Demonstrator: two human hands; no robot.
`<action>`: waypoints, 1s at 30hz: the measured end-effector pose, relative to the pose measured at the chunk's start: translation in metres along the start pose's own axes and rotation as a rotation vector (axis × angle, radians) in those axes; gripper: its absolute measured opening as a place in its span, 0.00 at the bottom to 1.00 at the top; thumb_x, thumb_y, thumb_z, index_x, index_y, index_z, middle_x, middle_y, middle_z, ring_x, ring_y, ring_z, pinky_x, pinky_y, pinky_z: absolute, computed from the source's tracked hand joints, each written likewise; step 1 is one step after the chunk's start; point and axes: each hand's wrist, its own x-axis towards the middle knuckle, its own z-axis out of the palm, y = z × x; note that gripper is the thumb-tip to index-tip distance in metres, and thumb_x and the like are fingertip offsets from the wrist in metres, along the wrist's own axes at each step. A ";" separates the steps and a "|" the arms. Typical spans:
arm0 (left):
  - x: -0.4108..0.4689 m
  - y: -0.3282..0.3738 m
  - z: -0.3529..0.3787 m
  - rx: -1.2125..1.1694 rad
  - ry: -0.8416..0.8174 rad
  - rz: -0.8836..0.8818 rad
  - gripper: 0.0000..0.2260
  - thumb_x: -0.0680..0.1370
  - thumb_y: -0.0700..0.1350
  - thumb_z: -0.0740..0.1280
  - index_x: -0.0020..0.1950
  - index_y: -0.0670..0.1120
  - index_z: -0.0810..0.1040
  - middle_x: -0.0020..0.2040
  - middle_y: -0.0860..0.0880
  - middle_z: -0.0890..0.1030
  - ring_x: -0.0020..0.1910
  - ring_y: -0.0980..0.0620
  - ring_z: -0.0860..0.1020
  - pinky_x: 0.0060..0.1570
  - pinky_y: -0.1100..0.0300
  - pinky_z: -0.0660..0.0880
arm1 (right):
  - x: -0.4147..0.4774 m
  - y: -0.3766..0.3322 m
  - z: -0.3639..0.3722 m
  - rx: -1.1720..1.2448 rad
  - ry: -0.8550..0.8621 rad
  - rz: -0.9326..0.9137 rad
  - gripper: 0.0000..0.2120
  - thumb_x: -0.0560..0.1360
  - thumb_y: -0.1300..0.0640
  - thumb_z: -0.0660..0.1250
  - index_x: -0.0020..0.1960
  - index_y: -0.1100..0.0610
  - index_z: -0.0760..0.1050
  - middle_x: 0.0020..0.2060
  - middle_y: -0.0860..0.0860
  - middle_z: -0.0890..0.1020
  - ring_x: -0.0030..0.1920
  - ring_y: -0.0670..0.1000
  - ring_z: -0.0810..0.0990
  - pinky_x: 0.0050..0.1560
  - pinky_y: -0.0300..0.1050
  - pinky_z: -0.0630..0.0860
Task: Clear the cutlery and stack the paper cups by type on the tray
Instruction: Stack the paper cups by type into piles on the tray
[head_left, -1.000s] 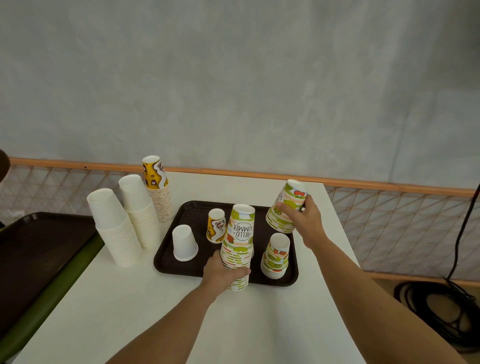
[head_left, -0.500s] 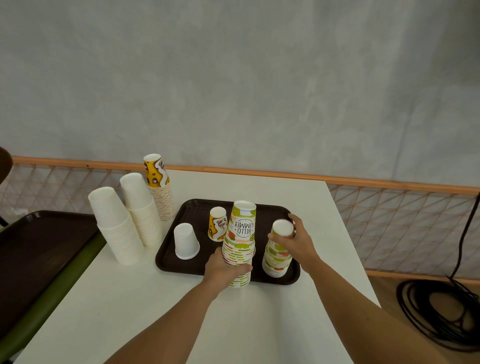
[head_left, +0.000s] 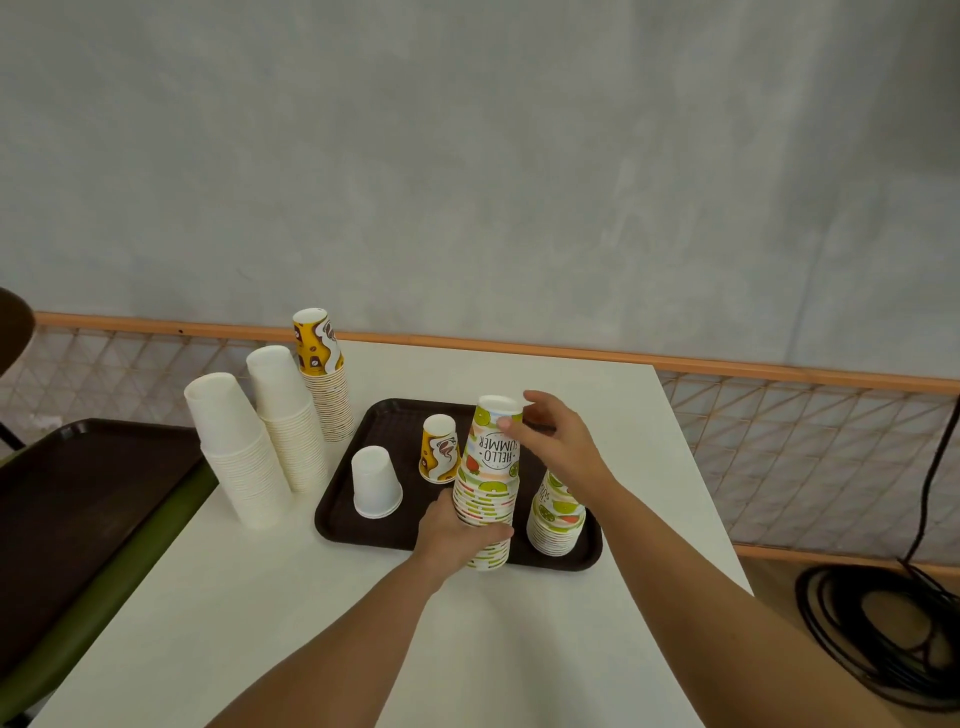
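Gripping the lower part of a tall stack of fruit-print cups (head_left: 488, 488), the left hand (head_left: 457, 535) has its fingers clamped around the nested rims, thumb across the near side. This stack stands upside down at about 6 o'clock on the dark brown tray (head_left: 363, 535), right at the tray's near edge. Its top cup carries the words "HELLO SUMMER" inside a round badge, printed so that they read upside down, with lime slices and strawberries around it. The right hand (head_left: 558, 449) is at the stack's top from the 3 o'clock side, fingers spread apart and curved; one fingertip touches the upper wall of the top cup, and nothing is enclosed in the hand. Just beside, at 4 o'clock on the tray, a shorter stack of the same fruit print (head_left: 556, 519) stands partly hidden behind the right wrist; only fragments of letters show on it, too little to read. At the tray's centre an inverted yellow cup (head_left: 440, 451) bears a brown and white swirl design, and at 8 o'clock sits an inverted plain white cup (head_left: 375, 483). Off the tray, toward 10 o'clock on the white table (head_left: 519, 649), stand two tall white cup stacks (head_left: 244, 447) and a yellow-topped stack (head_left: 324, 379).
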 end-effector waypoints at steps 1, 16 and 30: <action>0.000 0.000 0.000 0.003 0.000 0.002 0.33 0.63 0.47 0.79 0.64 0.48 0.70 0.59 0.49 0.78 0.59 0.50 0.76 0.60 0.55 0.72 | 0.000 -0.001 0.003 -0.005 -0.038 0.012 0.32 0.71 0.50 0.72 0.70 0.56 0.65 0.64 0.53 0.74 0.63 0.53 0.74 0.57 0.43 0.74; 0.002 -0.006 -0.003 0.041 -0.011 0.008 0.34 0.61 0.50 0.79 0.64 0.49 0.70 0.58 0.50 0.77 0.57 0.52 0.76 0.56 0.58 0.73 | 0.004 0.001 0.018 0.037 -0.117 0.111 0.25 0.69 0.51 0.73 0.63 0.54 0.72 0.58 0.52 0.79 0.57 0.53 0.79 0.59 0.52 0.76; 0.004 -0.008 -0.003 0.039 -0.005 -0.002 0.35 0.61 0.48 0.80 0.65 0.48 0.70 0.61 0.49 0.76 0.60 0.50 0.75 0.62 0.54 0.72 | 0.020 -0.022 -0.004 0.139 -0.006 0.043 0.23 0.69 0.52 0.74 0.61 0.55 0.73 0.55 0.52 0.81 0.54 0.53 0.80 0.55 0.50 0.78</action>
